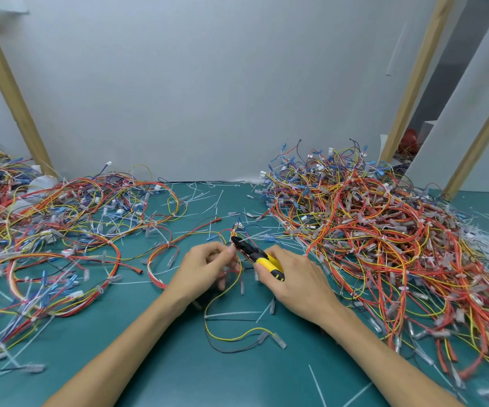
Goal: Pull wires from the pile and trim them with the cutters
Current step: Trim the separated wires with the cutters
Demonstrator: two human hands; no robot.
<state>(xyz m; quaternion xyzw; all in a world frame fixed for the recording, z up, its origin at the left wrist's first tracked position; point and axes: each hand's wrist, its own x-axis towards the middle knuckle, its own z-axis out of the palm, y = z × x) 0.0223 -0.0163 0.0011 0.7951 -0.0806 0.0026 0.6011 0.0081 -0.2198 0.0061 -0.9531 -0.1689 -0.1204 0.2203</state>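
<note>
Both hands meet low over the green counter [178,362]. The left hand [205,265] pinches a small harness [233,234] between thumb and fingertips. Red, yellow and black strands fan out just beyond the fingers, and a long yellow-and-black tail loops back under the wrist. The right hand [293,277] is wrapped round the yellow handles of the cutters [255,254], dark nose aimed straight at the left fingertips, right at the pinch. Are the blades biting yet? Can't tell; the nose is small and slightly blurred.

Here's the danger: nose and fingertips are almost touching. If the right hand squeezes while the strand sits loose, the blades could nip skin, or take a good conductor instead of the bit meant to go. Thin, springy insulation slips easily in a pinch, and if it slides the cut lands in the wrong spot. That tail under the left wrist could also snag on the clear plastic sleeves lying close by and tug the work out of line.

The big pile [384,230] sits just outboard of the right hand, a dense tangle of orange-red and yellow strands, clear tubular sleeves and blue terminals. A flatter heap [61,224] spreads out beyond the left hand. White offcuts [231,314], stiff and straight like cable-tie tails, litter the matte surface between the forearms.
</note>
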